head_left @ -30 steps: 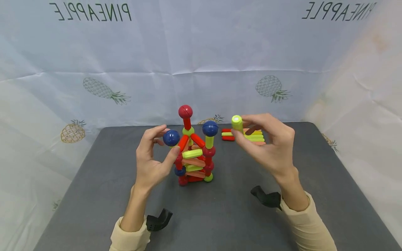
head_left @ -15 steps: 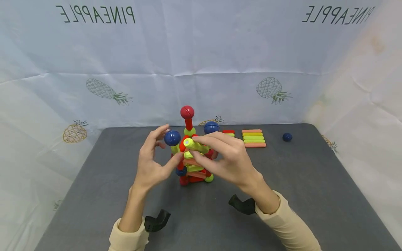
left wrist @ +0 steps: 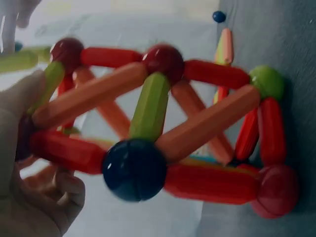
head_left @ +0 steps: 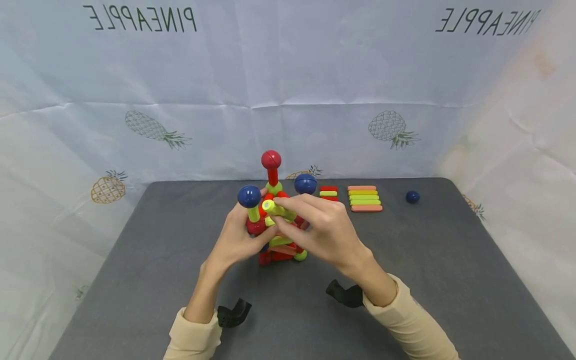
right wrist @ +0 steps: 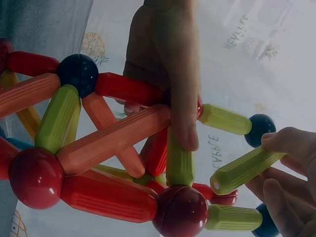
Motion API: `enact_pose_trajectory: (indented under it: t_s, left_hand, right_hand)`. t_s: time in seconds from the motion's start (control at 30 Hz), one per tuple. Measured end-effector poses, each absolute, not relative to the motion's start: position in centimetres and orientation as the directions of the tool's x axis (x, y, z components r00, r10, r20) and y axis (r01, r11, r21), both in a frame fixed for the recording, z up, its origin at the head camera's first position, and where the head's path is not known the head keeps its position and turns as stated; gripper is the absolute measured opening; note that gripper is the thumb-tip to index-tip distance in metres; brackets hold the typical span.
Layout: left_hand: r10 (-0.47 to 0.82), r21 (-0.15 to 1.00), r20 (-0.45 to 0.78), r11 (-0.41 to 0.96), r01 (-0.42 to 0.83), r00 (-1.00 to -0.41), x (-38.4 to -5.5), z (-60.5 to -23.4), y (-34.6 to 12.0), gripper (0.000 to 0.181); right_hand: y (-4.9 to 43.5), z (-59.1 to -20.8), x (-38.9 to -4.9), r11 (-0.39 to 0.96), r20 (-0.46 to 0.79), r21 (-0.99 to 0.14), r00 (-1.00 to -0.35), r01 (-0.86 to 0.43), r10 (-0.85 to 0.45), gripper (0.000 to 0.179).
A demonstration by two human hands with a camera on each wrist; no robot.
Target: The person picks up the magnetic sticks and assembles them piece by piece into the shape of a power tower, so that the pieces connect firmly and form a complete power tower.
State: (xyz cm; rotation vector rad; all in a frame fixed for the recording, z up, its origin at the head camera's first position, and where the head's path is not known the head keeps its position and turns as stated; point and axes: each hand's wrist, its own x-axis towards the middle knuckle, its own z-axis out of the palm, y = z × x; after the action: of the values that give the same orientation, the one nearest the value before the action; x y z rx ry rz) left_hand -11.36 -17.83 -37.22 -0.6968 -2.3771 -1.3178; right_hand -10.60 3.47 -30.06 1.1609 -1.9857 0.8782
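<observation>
A tower of magnetic sticks and balls (head_left: 282, 256) stands mid-table. Two blue balls (head_left: 249, 196) and a red ball (head_left: 271, 160) top its upright sticks. My left hand (head_left: 236, 235) grips the tower's upper left corner; in the right wrist view its thumb lies on a yellow-green crossbar (right wrist: 180, 160). Between thumb and fingers, my right hand (head_left: 328, 230) pinches a loose yellow-green magnetic stick (head_left: 278, 209). In the right wrist view this stick is tilted, its free end apart from the balls, between the two blue-topped uprights. My right hand hides part of the tower's right side.
Behind and right of the tower lie a row of orange and yellow-green sticks (head_left: 364, 198) and a smaller group of red and yellow-green ones (head_left: 328, 193). A single blue ball (head_left: 412, 197) rests farther right. A pineapple-print cloth (head_left: 288, 75) hangs behind the grey table (head_left: 450, 280).
My right hand has carried the yellow-green stick left, from beside the tower to its upper front. My left hand has moved in and down from around the blue ball to grip the corner below.
</observation>
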Motion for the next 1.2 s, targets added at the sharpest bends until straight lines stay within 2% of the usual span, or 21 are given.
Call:
enact_pose_trajectory:
  t_s: [0.17,0.33,0.53,0.63,0.8,0.87,0.97,1.2]
  left_hand:
    - [0.180,0.688,0.524,0.487,0.538,-0.832,-10.7,-37.3,-16.5,0.071]
    - [0.098,0.693,0.501,0.549,0.467,-0.860,-9.9,-37.1,-15.7,0.077]
    - [0.085,0.672,0.506,0.585,0.454,-0.859,-9.4,-36.7,-15.4,0.080]
    - [0.073,0.634,0.593,0.572,0.521,-0.802,-9.0,-36.3,-15.7,0.079]
    - [0.041,0.487,0.806,0.521,0.701,-0.590,-8.6,-35.3,-16.0,0.064]
    - [0.048,0.449,0.836,0.512,0.732,-0.546,-8.5,-35.0,-15.9,0.059]
    - [0.058,0.448,0.836,0.504,0.739,-0.546,-8.4,-34.8,-15.7,0.055]
    - [0.061,0.511,0.786,0.497,0.702,-0.615,-8.5,-34.6,-15.5,0.051]
  right_hand:
    - [3.8,-30.3,-10.7,0.436,0.783,-0.195,-0.407,-0.879,-0.471,0.035]
    - [4.1,-30.5,-10.9,0.460,0.764,-0.197,-0.429,-0.866,-0.481,0.037]
    - [4.3,-30.9,-11.1,0.449,0.769,-0.217,-0.435,-0.867,-0.468,0.036]
    - [4.3,-30.9,-11.2,0.451,0.770,-0.215,-0.434,-0.866,-0.467,0.037]
    - [4.3,-30.9,-11.2,0.458,0.774,-0.204,-0.429,-0.865,-0.466,0.036]
    - [4.2,-30.9,-11.2,0.462,0.776,-0.200,-0.428,-0.864,-0.463,0.036]
    - [4.1,-30.9,-11.2,0.466,0.776,-0.191,-0.423,-0.864,-0.467,0.035]
    - [3.9,-31.1,-11.1,0.475,0.769,-0.180,-0.424,-0.862,-0.478,0.033]
